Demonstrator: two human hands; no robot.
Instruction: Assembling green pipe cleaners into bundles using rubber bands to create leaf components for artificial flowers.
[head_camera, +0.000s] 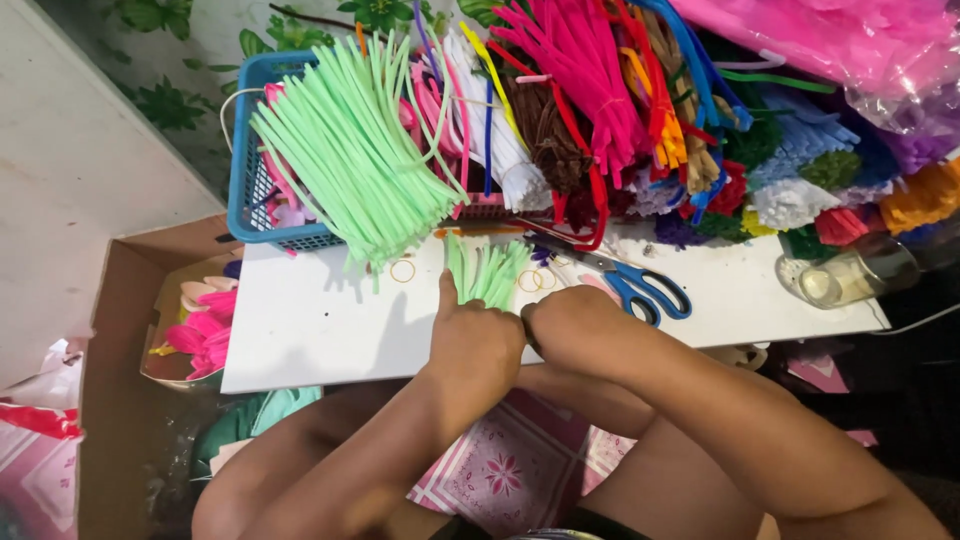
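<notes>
Both hands, left hand (473, 340) and right hand (572, 328), are pinching a short bundle of fuzzy pale-green pipe cleaners (487, 270) at the flat white worktop (320, 330), near blue-handled scissors (640, 285) and a blue plastic basket (245, 190)

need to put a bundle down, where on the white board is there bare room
The white board is bare at its left, between the blue basket and the left hand. A smaller bare strip lies between the scissors and the glass jar. The middle is crowded by both hands and green stems.
</notes>
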